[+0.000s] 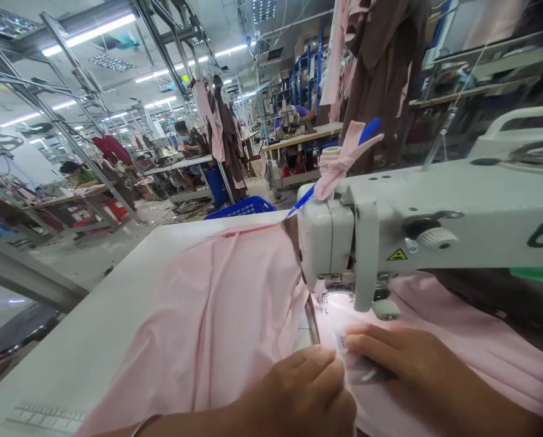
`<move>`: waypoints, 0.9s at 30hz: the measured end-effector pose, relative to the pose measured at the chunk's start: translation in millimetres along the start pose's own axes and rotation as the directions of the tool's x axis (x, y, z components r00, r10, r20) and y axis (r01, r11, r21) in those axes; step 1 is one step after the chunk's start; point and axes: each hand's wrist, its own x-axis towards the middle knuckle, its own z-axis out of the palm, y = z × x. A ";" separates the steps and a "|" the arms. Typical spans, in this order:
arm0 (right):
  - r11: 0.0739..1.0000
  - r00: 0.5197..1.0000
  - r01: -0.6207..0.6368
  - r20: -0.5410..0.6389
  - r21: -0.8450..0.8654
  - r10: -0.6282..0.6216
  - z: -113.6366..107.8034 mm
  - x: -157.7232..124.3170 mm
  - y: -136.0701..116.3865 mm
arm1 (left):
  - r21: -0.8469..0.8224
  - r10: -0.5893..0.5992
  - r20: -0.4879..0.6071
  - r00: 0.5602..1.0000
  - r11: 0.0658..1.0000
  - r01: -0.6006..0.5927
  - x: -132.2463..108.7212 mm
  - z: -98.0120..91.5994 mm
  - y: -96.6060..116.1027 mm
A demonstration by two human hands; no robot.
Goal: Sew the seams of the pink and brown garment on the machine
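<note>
Pink fabric (235, 291) lies spread over the white sewing table (130, 273) and runs on under the arm of a white sewing machine (435, 200). My left hand (307, 388) is closed on the fabric's edge just in front of the lit presser foot (323, 303), beside a narrow brown strip. Close to its right, my right hand (394, 355) rests on the pink fabric with its fingers reaching left. A small pale piece shows at its fingertips; whether they pinch it I cannot tell. Pink cloth strips (339, 161) and a blue pen-like stick are tied on the machine head.
A blue plastic basket (241, 207) stands beyond the table's far edge. A ruler scale (43, 417) marks the near left corner. Brown and pink garments (375, 73) hang behind the machine. Several people sit at other sewing tables farther back.
</note>
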 end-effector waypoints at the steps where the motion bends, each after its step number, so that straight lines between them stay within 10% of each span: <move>1: 1.000 1.000 0.012 0.010 0.010 -0.012 -0.4 1.4 -0.1 | 0.002 -0.006 -0.014 1.000 1.000 0.006 -0.6 1.6 -0.3; 9: 0.968 0.970 -0.176 0.197 0.180 0.140 -3.0 5.5 2.2 | 0.033 -0.027 -0.012 1.000 0.999 0.027 -2.5 3.4 -0.4; 27: 0.994 0.992 -0.070 0.112 0.081 0.061 0.9 5.7 1.5 | 0.008 -0.029 -0.016 0.999 1.000 0.029 -4.9 6.4 -2.8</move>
